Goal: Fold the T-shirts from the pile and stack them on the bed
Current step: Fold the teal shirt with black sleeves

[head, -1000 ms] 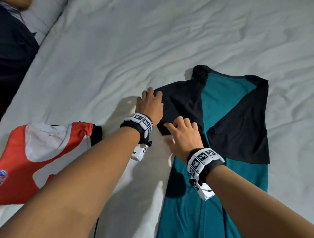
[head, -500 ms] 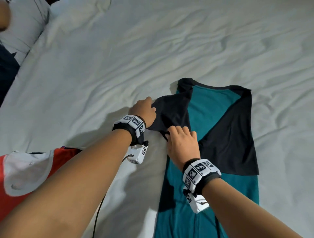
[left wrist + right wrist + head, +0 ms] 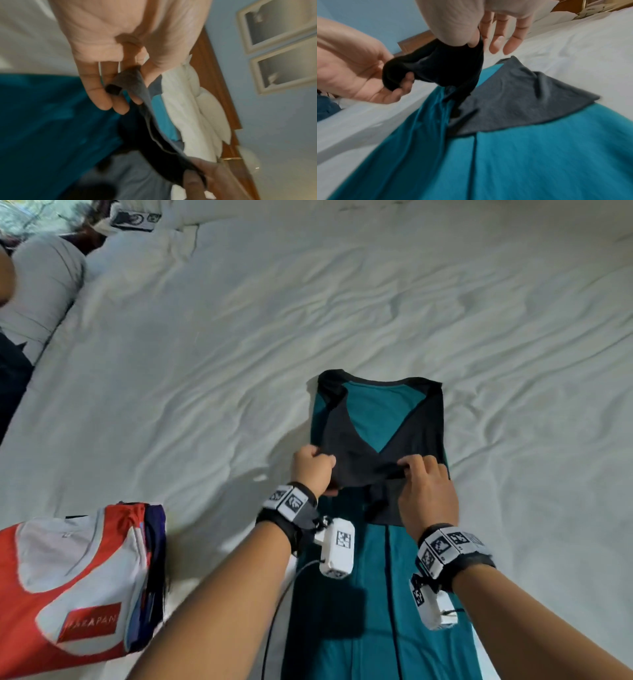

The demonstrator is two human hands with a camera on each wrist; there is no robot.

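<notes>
T-shirt (image 3: 370, 594) runs lengthwise straight ahead of both hands, collar farthest. Left hand (image 3: 313, 470) and right hand (image 3: 426, 491) each pinch the sleeve (image 3: 346, 453), left hand at its outer edge.

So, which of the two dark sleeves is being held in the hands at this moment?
The left sleeve: the left hand and right hand pinch its lower edge above the teal T-shirt. The right sleeve lies flat, folded in, with no hand gripping it.

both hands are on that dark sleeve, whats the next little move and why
Probably lay it flat. The left hand and right hand pinch the lifted dark grey left sleeve of the teal cotton T-shirt, already over the body and overlapping the folded right sleeve.
</notes>
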